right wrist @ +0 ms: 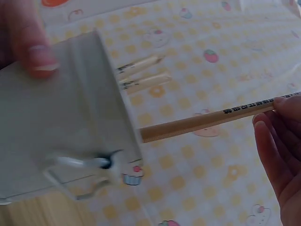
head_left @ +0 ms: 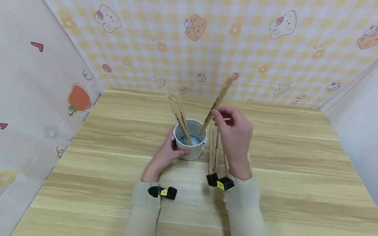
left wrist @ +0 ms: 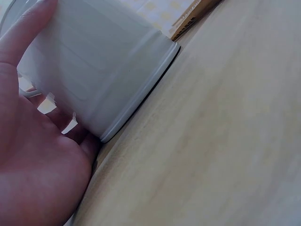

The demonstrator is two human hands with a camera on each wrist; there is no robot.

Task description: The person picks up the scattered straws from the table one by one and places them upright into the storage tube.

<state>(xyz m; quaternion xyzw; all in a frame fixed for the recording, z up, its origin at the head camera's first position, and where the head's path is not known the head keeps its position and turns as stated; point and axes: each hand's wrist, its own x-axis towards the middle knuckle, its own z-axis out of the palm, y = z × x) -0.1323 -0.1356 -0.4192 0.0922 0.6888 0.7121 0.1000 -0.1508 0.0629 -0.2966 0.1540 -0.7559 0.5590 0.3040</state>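
My left hand [head_left: 168, 150] grips a small white bucket [head_left: 192, 152] from its left side, thumb across the front and fingers round the back. In the left wrist view, the bucket [left wrist: 99, 66] stands upright on the table. Two slim, chopstick-like wooden sticks [head_left: 183, 123] with dark printing lean inside it, tops tilted left. My right hand [head_left: 236, 134] pinches another printed wooden stick [head_left: 220, 98] between thumb and index finger. That stick slants, its lower end inside the bucket's mouth at the right. In the right wrist view, the held stick [right wrist: 183, 126] passes behind the rim.
Several similar wooden sticks [head_left: 211, 154] lie on the wood-grain table [head_left: 295, 157] right of the bucket, partly under my right hand and wrist. A yellow checked cloth [head_left: 177, 59] with cartoon prints hangs behind the table. White sheets [head_left: 26, 82] hang at the sides.
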